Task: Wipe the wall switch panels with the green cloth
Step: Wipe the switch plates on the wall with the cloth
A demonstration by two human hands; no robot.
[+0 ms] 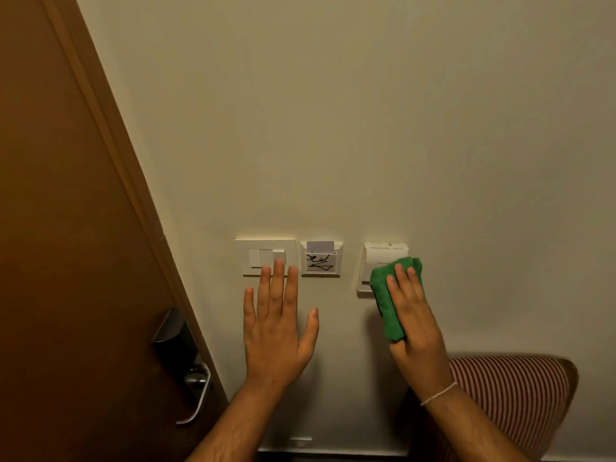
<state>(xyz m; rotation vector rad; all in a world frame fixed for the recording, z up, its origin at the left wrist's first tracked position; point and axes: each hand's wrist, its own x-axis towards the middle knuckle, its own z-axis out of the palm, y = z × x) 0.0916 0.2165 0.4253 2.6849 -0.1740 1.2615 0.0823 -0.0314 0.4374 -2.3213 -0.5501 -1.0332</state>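
Observation:
Three white panels sit in a row on the cream wall. The left switch panel [256, 258] has three rockers. The middle card holder [320, 261] carries a key card and black scribbles. The right vented panel [383, 253] is partly covered by the folded green cloth [386, 295]. My right hand [413, 315] presses the cloth flat against that panel's lower half. My left hand [276, 321] lies flat on the wall, fingers spread, its fingertips overlapping the bottom edge of the left switch panel.
A brown wooden door [66, 228] with a metal lever handle [196, 391] and dark lock plate fills the left. A chair with red-and-white striped upholstery [513, 395] stands below my right arm. A thin white bracelet circles my right wrist.

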